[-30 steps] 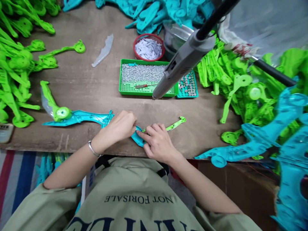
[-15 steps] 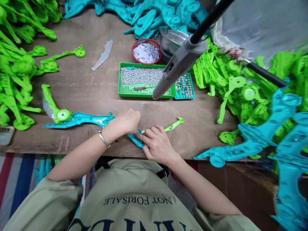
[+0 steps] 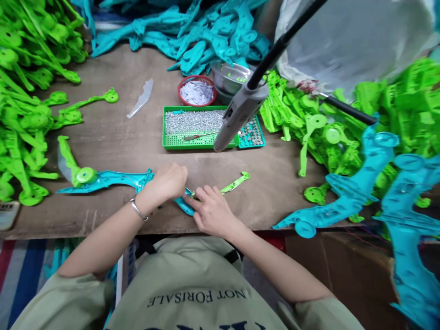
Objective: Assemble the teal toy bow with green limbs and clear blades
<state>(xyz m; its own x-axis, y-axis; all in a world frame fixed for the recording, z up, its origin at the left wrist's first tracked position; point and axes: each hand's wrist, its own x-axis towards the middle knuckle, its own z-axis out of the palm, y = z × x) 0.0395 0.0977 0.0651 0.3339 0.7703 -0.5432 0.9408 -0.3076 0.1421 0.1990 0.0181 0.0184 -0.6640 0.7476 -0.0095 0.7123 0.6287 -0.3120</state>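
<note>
Blue plastic body (image 3: pixel 118 179) lies along the front of the table (image 3: pixel 268 197), mid-stretch hidden under L hand (image 3: pixel 170 181). L hand is closed in a loose fist over it, palm down; can't tell if anything's gripped inside. R hand (image 3: pixel 211 211) lies on the body's R end w/ bent fingers by the joint of a slim green arm (image 3: pixel 237 182) (pinching or just pressing, can't tell).

Progress, as far as I can judge: L end looks done, w/ a green arm (image 3: pixel 67 153) & its disc seated on the body, plus a clear blade-like pc (image 3: pixel 64 166) alongside. R end seems in hand; whether its arm's fixed is hidden, & no clear pc shows there.

Further out: green tray (image 3: pixel 197 147) of small metal bits w/ a screwdriver (image 3: pixel 195 137), small blue tray (image 3: pixel 252 145) of round bits, grey pen-shaped tool (image 3: pixel 237 114) hanging above. Plenty left, apparently: loose green parts pile up L (image 3: pixel 27 114) & R (image 3: pixel 360 137), blue pile (image 3: pixel 206 36) at back
</note>
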